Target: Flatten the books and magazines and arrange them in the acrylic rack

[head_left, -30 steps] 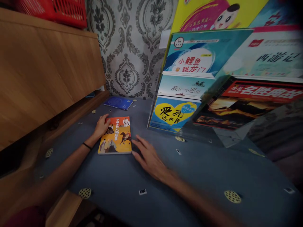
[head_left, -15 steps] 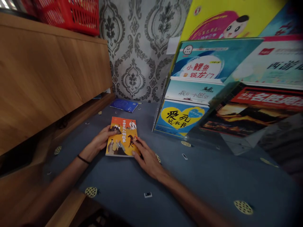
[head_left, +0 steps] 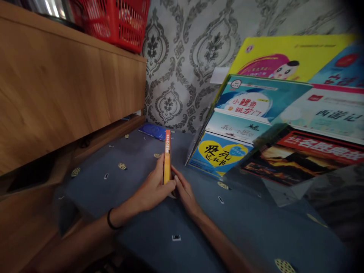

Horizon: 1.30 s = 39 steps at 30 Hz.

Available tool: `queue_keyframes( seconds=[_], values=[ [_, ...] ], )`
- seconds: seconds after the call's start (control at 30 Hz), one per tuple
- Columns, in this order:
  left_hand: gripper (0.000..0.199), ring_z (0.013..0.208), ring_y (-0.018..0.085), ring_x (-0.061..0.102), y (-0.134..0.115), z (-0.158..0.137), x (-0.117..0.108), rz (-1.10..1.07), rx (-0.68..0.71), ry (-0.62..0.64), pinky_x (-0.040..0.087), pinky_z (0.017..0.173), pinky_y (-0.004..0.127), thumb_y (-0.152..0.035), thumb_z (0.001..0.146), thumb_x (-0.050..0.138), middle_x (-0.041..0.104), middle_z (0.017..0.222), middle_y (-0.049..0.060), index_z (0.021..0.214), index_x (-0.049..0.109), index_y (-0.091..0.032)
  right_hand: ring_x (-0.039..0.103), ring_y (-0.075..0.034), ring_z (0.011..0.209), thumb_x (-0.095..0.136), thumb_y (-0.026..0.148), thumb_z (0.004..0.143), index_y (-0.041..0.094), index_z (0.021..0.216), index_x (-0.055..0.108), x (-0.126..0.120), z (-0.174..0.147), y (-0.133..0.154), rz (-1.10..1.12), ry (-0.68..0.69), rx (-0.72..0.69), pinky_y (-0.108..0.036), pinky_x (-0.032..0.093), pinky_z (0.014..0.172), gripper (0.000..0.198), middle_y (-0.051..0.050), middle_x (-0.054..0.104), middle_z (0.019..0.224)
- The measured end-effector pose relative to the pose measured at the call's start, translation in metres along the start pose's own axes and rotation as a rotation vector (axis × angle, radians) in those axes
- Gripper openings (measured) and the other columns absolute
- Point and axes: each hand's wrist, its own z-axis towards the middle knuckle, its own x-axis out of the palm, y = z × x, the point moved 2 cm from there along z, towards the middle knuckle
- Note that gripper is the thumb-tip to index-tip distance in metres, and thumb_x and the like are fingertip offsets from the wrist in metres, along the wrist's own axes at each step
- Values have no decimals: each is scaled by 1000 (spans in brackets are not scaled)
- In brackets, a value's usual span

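Note:
An orange-and-yellow book (head_left: 167, 159) stands on edge between my hands, its narrow spine with white lettering facing me. My left hand (head_left: 156, 185) is closed on it from the left, thumb across the near end of the spine. Against its right side lies my right hand (head_left: 184, 191), fingers pressed along the far cover and partly hidden. Both covers are mostly out of sight from this angle. Behind it a blue book (head_left: 152, 131) lies flat on the dark blue tablecloth (head_left: 136, 182).
To the right, a clear display rack (head_left: 196, 146) holds several children's books, including a blue-and-yellow book (head_left: 218, 151) and a dark red-topped book (head_left: 301, 151). A wooden cabinet (head_left: 74, 83) borders the left, with a red basket (head_left: 122, 24) on top. Patterned wallpaper (head_left: 210, 49) closes the back.
The orange-and-yellow book has turned from cover-up to spine-up. My left hand has shifted right, bringing both hands close together around it. The camera view has tilted up slightly.

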Motion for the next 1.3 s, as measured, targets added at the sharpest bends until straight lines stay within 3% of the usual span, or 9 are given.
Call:
queue_keyframes(
  seconds=[0.1, 0.23, 0.4, 0.53, 0.63, 0.73, 0.83, 1.03, 1.3],
  values=[
    [75, 126, 27, 58, 2, -3, -18, -127, -61, -68, 50, 103, 36, -17, 74, 69, 60, 138, 9, 145, 47, -26, 44, -27, 144, 55, 58, 95, 26, 141, 58, -4, 1, -1, -9, -40, -29, -50, 34, 119, 56, -11, 50, 153],
    [65, 90, 20, 72, 17, -9, -53, -281, -289, -170, 58, 74, 29, -17, 68, 74, 71, 118, 10, 131, 57, -20, 46, -29, 142, 62, 55, 91, 25, 133, 65, -8, 1, -4, 25, -91, -1, -51, 39, 116, 52, -14, 50, 152],
    [58, 77, 17, 72, 37, -22, -82, -240, -467, -148, 58, 70, 26, -27, 72, 84, 75, 100, 9, 124, 59, -17, 56, -29, 132, 64, 48, 90, 23, 121, 71, -7, -11, -7, 0, -84, 28, -46, 50, 105, 41, -17, 53, 146],
    [52, 58, 17, 67, 35, -29, -90, 112, -478, 46, 50, 49, 24, -43, 81, 76, 73, 79, 4, 124, 60, -19, 57, -28, 130, 62, 36, 91, 24, 113, 73, -10, -29, -1, -161, -84, -6, -46, 52, 103, 28, -15, 57, 140],
    [30, 45, 14, 58, 25, -20, -99, 611, -341, 147, 42, 44, 24, -46, 91, 60, 65, 61, 0, 101, 68, -19, 57, -29, 130, 55, 29, 94, 23, 112, 72, -16, -42, 8, -331, -82, -48, -48, 51, 104, 26, -15, 58, 138],
    [29, 56, 17, 60, 17, 10, -111, 1075, -84, 141, 45, 56, 26, -40, 95, 50, 65, 62, 1, 80, 67, -22, 57, -31, 128, 51, 25, 96, 24, 114, 71, -22, -51, 15, -494, -76, -95, -55, 50, 105, 27, -14, 58, 139],
    [25, 84, 24, 68, 19, 65, -122, 1407, 66, 78, 51, 77, 33, -34, 95, 48, 74, 91, 7, 94, 71, -23, 59, -30, 126, 49, 23, 96, 23, 114, 70, -25, -53, 15, -535, -39, -108, -54, 52, 104, 28, -14, 60, 136],
    [37, 126, 31, 56, 42, 190, -125, 1526, 92, 45, 42, 106, 42, -24, 95, 50, 62, 135, 17, 129, 60, -14, 60, -27, 125, 47, 21, 98, 22, 118, 67, -25, -54, 9, -514, -25, -158, -47, 55, 102, 28, -14, 62, 133],
    [33, 107, 30, 66, 70, 263, -118, 1676, 69, 181, 48, 92, 36, -41, 93, 61, 70, 115, 16, 114, 67, -16, 60, -25, 124, 47, 17, 98, 23, 119, 65, -25, -56, 7, -484, -43, -169, -46, 57, 100, 29, -13, 63, 132]
  ],
)
